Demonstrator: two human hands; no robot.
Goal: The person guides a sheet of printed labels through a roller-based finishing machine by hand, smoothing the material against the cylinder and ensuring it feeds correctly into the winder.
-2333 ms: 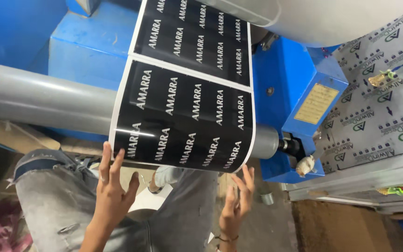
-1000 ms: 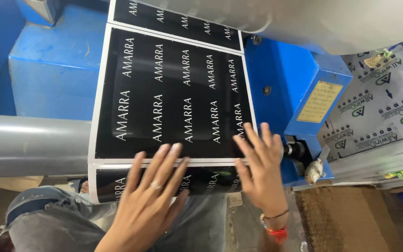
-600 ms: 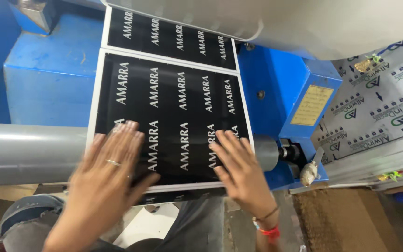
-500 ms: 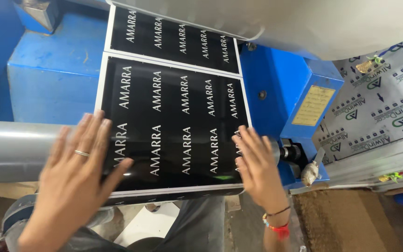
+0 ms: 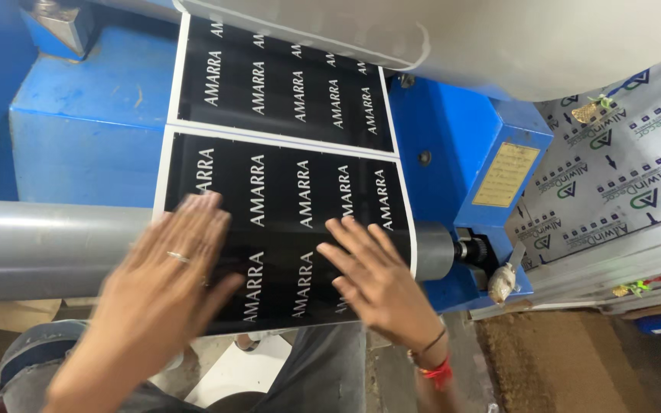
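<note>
**A:** What is the central object?

**B:** A black printed sheet with a white border and rows of white lettering. It is draped over the grey roller, hanging down from beneath the large pale roll at the top. A white band crosses the sheet above the roller, dividing it into an upper and a lower panel.

**A:** Where do the hands lie relative to the roller?

**B:** Both rest on the lower panel where it wraps the roller. The left hand is flat, fingers spread, grasping nothing, palm pressed on the sheet's left part; it is blurred and wears a ring. The right hand is likewise flat and unclenched, fingers spread on the sheet's right part, near its right edge; bands circle the wrist.

**A:** What surrounds the roller?

**B:** Behind it stands the blue machine frame. At the roller's right end, past the sheet's edge, the roller narrows to a shaft entering a blue housing that carries a yellowish plate. Further right of that end lean patterned grey panels. Below the roller, the person's grey trousers show, and a brown floor lies to the lower right.
</note>
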